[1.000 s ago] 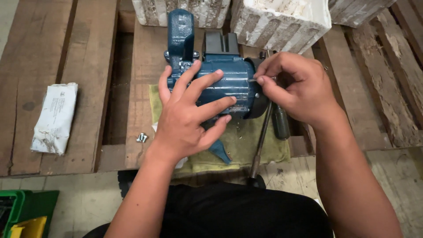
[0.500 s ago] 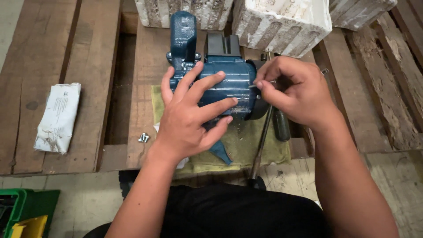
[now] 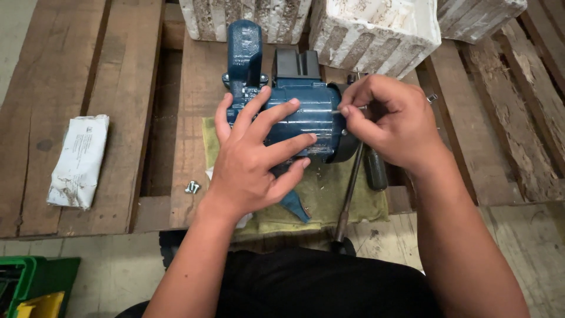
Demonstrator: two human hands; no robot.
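A blue electric motor [image 3: 309, 112] lies on its side on a green cloth [image 3: 321, 194], on a wooden pallet [image 3: 118, 76]. My left hand [image 3: 259, 156] rests flat on the motor's body, fingers spread, holding it steady. My right hand [image 3: 388, 121] is at the motor's right end, thumb and forefinger pinched on a thin metal pin or screw [image 3: 336, 111] at the black end cover. A long screwdriver [image 3: 350, 188] with a dark handle [image 3: 375, 168] lies on the cloth below my right hand.
Two small bolts [image 3: 191, 187] lie on the pallet left of the cloth. A crumpled white paper packet [image 3: 76, 160] sits far left. White foam blocks [image 3: 376, 26] stand behind the motor. A green and yellow box [image 3: 32, 291] is on the floor at bottom left.
Both hands stay in place; the view has shifted slightly downward. My right fingers have barely moved on the small pin.
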